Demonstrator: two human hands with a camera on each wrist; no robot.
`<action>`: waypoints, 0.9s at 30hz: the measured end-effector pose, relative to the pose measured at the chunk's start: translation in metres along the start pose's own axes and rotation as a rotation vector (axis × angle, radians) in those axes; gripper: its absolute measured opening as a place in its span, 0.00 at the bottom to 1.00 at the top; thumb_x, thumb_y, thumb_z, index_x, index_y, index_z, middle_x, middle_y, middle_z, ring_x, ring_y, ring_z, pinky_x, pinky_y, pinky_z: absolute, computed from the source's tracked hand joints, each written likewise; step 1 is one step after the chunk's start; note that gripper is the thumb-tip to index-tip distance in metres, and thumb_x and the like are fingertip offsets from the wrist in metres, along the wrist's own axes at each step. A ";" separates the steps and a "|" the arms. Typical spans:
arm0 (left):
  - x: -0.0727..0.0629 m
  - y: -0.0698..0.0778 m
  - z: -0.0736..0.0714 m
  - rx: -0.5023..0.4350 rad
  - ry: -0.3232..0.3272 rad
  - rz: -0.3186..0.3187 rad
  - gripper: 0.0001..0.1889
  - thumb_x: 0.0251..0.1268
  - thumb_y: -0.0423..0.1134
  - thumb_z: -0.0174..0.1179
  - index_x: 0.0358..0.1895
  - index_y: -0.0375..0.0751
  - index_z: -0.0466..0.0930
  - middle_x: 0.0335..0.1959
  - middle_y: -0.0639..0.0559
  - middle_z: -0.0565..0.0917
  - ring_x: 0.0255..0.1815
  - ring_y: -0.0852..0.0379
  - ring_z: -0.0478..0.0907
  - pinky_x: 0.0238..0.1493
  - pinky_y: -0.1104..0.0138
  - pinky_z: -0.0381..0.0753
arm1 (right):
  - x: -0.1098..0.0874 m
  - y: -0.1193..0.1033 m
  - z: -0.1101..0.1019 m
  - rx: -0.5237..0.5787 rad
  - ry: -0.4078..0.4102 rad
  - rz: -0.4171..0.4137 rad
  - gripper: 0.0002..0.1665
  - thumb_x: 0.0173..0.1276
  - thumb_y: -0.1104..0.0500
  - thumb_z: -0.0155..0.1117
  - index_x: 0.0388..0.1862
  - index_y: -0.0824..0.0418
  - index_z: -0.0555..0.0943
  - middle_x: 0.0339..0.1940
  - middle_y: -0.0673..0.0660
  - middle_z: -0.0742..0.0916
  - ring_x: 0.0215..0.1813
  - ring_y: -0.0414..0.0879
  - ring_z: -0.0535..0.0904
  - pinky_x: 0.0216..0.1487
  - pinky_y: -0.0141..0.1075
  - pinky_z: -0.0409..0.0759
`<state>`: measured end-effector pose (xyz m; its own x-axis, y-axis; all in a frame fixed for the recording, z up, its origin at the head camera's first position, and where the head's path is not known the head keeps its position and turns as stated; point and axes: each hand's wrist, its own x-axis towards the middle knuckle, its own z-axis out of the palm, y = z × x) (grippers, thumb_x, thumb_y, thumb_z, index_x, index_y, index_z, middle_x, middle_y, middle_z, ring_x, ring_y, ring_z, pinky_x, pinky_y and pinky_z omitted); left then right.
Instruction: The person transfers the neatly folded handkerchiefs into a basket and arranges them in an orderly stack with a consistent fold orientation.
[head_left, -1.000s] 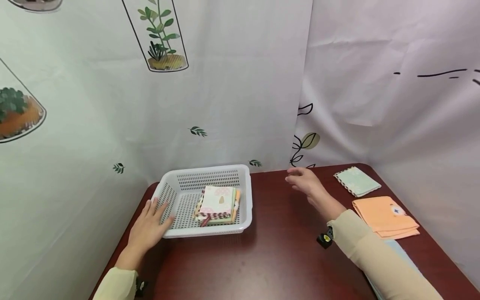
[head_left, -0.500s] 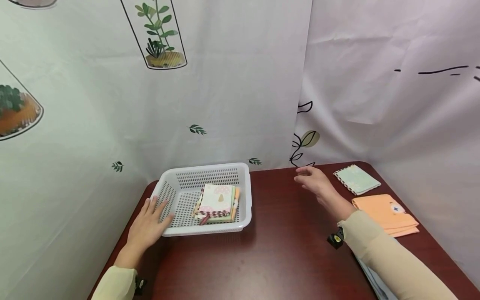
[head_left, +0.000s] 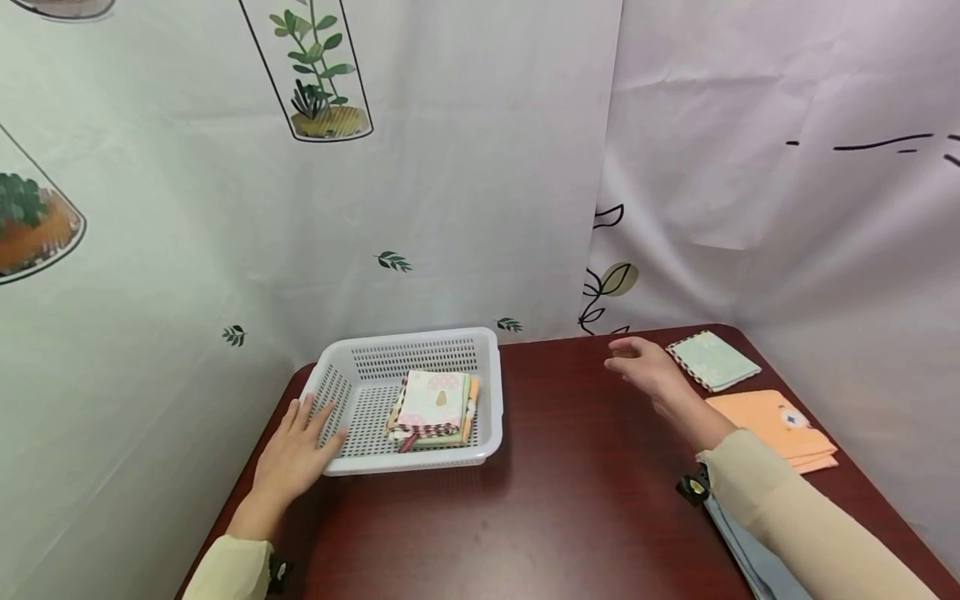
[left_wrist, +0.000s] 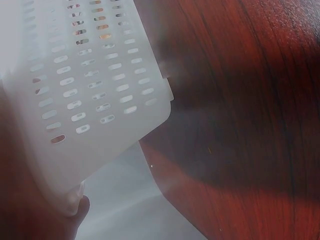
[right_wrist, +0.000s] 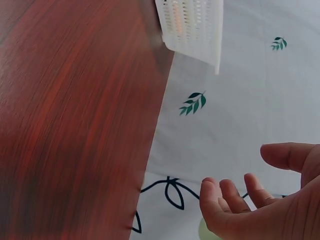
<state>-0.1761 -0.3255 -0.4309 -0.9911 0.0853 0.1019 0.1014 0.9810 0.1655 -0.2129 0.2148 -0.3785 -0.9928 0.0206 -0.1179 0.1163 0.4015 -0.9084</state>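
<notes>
Pale plant-print backdrop [head_left: 480, 183] behind dark red wood table [head_left: 570, 492]. Left hand [head_left: 295, 457] spread, fingers mostly straight, touching left side of white basket [head_left: 408, 468]. Right hand [head_left: 645, 367] loosely curled, thumb apart, empty, over table near green cloth [head_left: 714, 361]. Basket back left, folded cloth stack [head_left: 431, 408] inside. Orange cloth [head_left: 761, 417] right, partly behind right sleeve [head_left: 810, 517].

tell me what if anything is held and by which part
Nothing looks held: the left hand rests spread over the left rim of the white basket, and the right hand is empty.
</notes>
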 end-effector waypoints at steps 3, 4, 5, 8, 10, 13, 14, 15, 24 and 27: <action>0.000 0.000 0.000 0.000 0.000 -0.002 0.40 0.74 0.61 0.49 0.77 0.34 0.61 0.80 0.27 0.49 0.81 0.28 0.42 0.76 0.35 0.47 | -0.003 0.002 -0.005 -0.044 0.005 -0.010 0.29 0.75 0.59 0.59 0.70 0.70 0.69 0.68 0.72 0.75 0.64 0.63 0.76 0.63 0.52 0.77; 0.000 0.000 0.000 0.000 0.000 -0.002 0.40 0.74 0.61 0.49 0.77 0.34 0.61 0.80 0.27 0.49 0.81 0.28 0.42 0.76 0.36 0.47 | -0.005 0.003 -0.007 -0.061 0.006 -0.011 0.30 0.75 0.58 0.59 0.71 0.70 0.69 0.69 0.72 0.75 0.65 0.64 0.75 0.63 0.53 0.77; 0.000 0.000 0.000 -0.001 0.000 -0.001 0.40 0.74 0.61 0.50 0.77 0.34 0.60 0.80 0.27 0.49 0.81 0.28 0.42 0.76 0.36 0.47 | -0.006 0.004 -0.008 -0.073 0.007 -0.012 0.30 0.75 0.58 0.59 0.71 0.70 0.68 0.69 0.72 0.74 0.66 0.64 0.74 0.63 0.54 0.76; 0.000 0.001 0.000 0.005 0.003 0.000 0.39 0.74 0.59 0.51 0.77 0.34 0.61 0.80 0.26 0.49 0.81 0.28 0.42 0.76 0.36 0.47 | -0.011 0.007 -0.014 -0.124 0.008 -0.025 0.31 0.74 0.57 0.60 0.70 0.70 0.69 0.69 0.73 0.74 0.67 0.66 0.71 0.64 0.57 0.73; -0.001 0.001 0.000 0.011 0.005 0.000 0.39 0.74 0.58 0.51 0.77 0.33 0.61 0.79 0.26 0.49 0.80 0.28 0.43 0.76 0.36 0.47 | -0.015 0.008 -0.017 -0.145 0.009 -0.034 0.31 0.73 0.56 0.61 0.70 0.70 0.69 0.69 0.73 0.74 0.68 0.67 0.70 0.64 0.57 0.72; -0.001 0.002 -0.001 0.018 0.008 0.004 0.39 0.74 0.59 0.51 0.76 0.32 0.61 0.79 0.25 0.50 0.80 0.27 0.43 0.77 0.37 0.47 | -0.020 0.010 -0.023 -0.176 0.009 -0.041 0.32 0.72 0.55 0.62 0.70 0.70 0.70 0.68 0.74 0.74 0.67 0.68 0.70 0.63 0.58 0.72; -0.001 0.002 -0.001 0.017 0.008 0.005 0.39 0.75 0.59 0.50 0.76 0.32 0.61 0.79 0.25 0.50 0.80 0.27 0.43 0.77 0.37 0.47 | -0.021 0.011 -0.024 -0.183 0.006 -0.040 0.32 0.72 0.55 0.62 0.70 0.70 0.69 0.68 0.74 0.74 0.68 0.68 0.70 0.63 0.58 0.72; -0.001 0.002 -0.001 0.016 0.008 0.007 0.39 0.75 0.59 0.50 0.76 0.32 0.61 0.79 0.25 0.50 0.80 0.27 0.43 0.77 0.37 0.47 | -0.023 0.012 -0.026 -0.189 0.002 -0.035 0.33 0.73 0.55 0.62 0.70 0.69 0.69 0.69 0.74 0.74 0.68 0.68 0.70 0.63 0.58 0.72; -0.002 0.003 -0.002 0.006 0.000 0.003 0.40 0.75 0.61 0.48 0.77 0.33 0.60 0.79 0.26 0.49 0.80 0.27 0.42 0.77 0.36 0.47 | -0.041 0.021 -0.040 -0.212 -0.018 -0.014 0.35 0.75 0.54 0.60 0.73 0.69 0.65 0.72 0.75 0.70 0.70 0.70 0.67 0.63 0.61 0.73; -0.002 0.002 -0.002 0.006 0.003 0.005 0.40 0.75 0.61 0.48 0.77 0.32 0.61 0.79 0.25 0.49 0.80 0.27 0.43 0.76 0.36 0.47 | -0.046 0.024 -0.044 -0.224 -0.020 -0.002 0.37 0.75 0.51 0.61 0.74 0.69 0.64 0.73 0.76 0.67 0.71 0.72 0.64 0.63 0.63 0.71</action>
<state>-0.1742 -0.3239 -0.4290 -0.9903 0.0897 0.1058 0.1059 0.9816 0.1590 -0.1655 0.2638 -0.3767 -0.9920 0.0024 -0.1261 0.1028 0.5951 -0.7970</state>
